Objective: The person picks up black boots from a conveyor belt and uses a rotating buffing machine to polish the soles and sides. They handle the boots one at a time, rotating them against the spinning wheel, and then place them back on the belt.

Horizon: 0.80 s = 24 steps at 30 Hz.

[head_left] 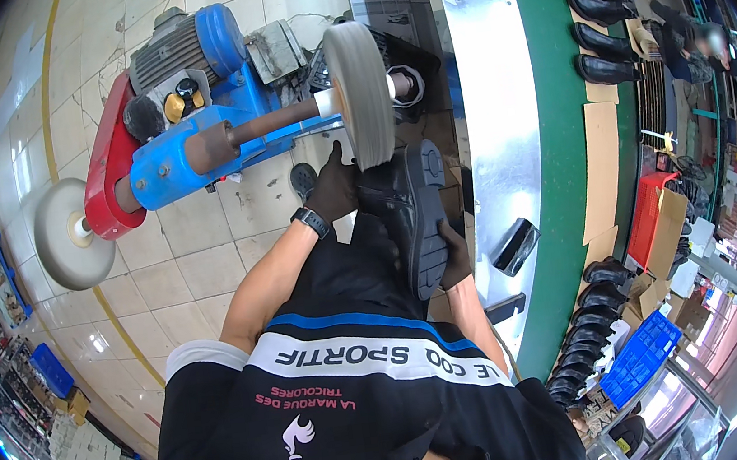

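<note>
A black boot (389,208) is held in front of me, its treaded sole (431,255) turned to the right. My left hand (332,193), in a dark glove, grips the boot's upper on the left side, thumb pointing up. On the sole side, lower down, my gloved right hand (455,256) holds the boot near its front end; part of its fingers is hidden. The heel end is up against the lower edge of a pale round buffing wheel (360,95), whose surface looks streaked. Whether boot and wheel touch I cannot tell for certain.
The wheel's shaft (275,124) runs left to a blue machine body (183,156) with a motor (176,52), red belt guard (110,159) and second wheel (69,235). At right, a metal-and-green bench (497,124) carries a black cylindrical object (516,247) and rows of black shoes (603,40).
</note>
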### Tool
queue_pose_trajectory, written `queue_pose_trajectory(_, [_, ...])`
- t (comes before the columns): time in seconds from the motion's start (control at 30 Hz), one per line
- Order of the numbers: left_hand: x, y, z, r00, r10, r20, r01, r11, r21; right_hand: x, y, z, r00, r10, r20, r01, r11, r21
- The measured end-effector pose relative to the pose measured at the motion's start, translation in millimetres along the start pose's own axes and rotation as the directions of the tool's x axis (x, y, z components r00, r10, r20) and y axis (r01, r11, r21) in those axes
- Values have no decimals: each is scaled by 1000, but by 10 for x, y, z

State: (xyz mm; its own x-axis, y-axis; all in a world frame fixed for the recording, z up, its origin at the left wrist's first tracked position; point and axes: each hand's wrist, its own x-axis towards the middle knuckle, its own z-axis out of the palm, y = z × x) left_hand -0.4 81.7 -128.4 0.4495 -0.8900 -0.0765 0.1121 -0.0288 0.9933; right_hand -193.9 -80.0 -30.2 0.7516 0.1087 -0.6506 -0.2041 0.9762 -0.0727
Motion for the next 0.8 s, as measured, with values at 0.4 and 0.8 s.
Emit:
queue_pose_trajectory(0.4, [8, -407, -237, 992, -115, 57, 43, 719, 694, 180, 249, 109, 997, -3, 78, -16, 972, 235])
queue_pose_trajectory(0.8, [-69, -349, -258, 993, 115, -28, -102, 951, 293, 592, 225, 82, 998, 26, 62, -43, 959, 282])
